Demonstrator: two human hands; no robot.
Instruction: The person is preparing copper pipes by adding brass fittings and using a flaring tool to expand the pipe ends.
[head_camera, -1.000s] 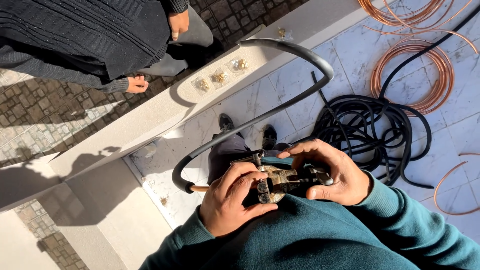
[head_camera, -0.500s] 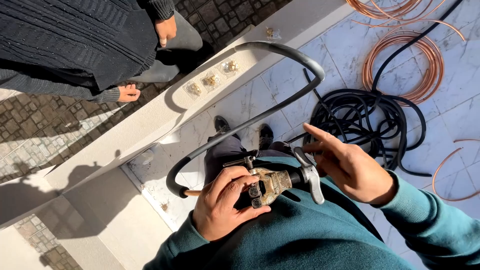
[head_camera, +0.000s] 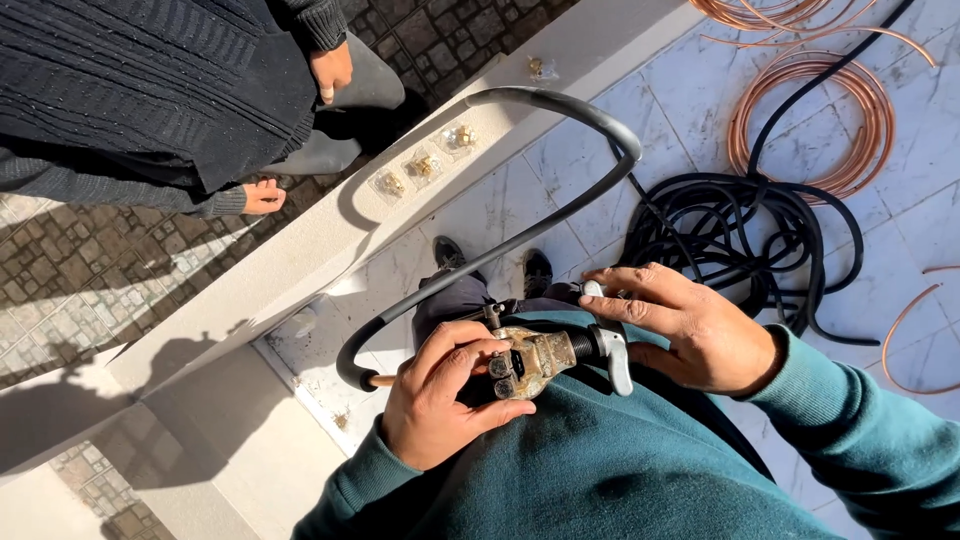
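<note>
- The worn, brass-coloured metal hand tool with a grey T-shaped screw handle (head_camera: 545, 357) sits at the centre of the view, held against the wearer's teal sweater (head_camera: 600, 470).
- The left hand (head_camera: 445, 400) is clenched around the body of the tool, fingers curled over its top.
- The right hand (head_camera: 690, 325) is mostly extended, with its fingertips resting on the grey handle; it is not closed around it.
- A black foam-insulated pipe with a bare copper end (head_camera: 520, 235) emerges just left of the tool and arcs up over the white stone ledge (head_camera: 330, 250).
- Small clear bags of brass fittings (head_camera: 420, 165) lie on the ledge.
- A coiled black hose (head_camera: 740, 235) and coils of bare copper tubing (head_camera: 810, 110) lie on the pale tiled floor (head_camera: 900, 250).
- Another person in a dark knitted sweater (head_camera: 150, 80) stands beyond the ledge.
</note>
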